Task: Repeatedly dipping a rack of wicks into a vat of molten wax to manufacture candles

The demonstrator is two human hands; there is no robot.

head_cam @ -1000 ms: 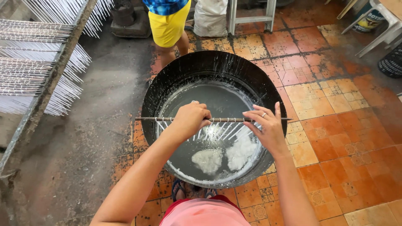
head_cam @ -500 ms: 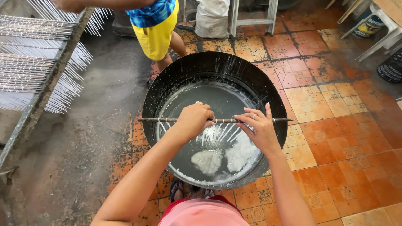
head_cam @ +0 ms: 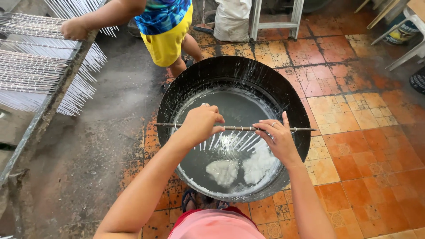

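A thin rod (head_cam: pixel 234 128) is being held level across the big black basin (head_cam: pixel 287 95), reaching nearly from rim to rim. It is being clamped in the left hand (head_cam: pixel 201 121) as a fist, and is being pinched by the fingers of the right hand (head_cam: pixel 276 139). White strings (head_cam: pixel 230 140) are hanging from it into the grey liquid (head_cam: pixel 234 106), above two white lumps (head_cam: pixel 241 168). Open tiled floor (head_cam: pixel 354 146) is lying at the right. Compared with before, the right fingers are being closed more, and another person's hand (head_cam: pixel 73 28) is now being laid on the far left rack (head_cam: pixel 40 66).
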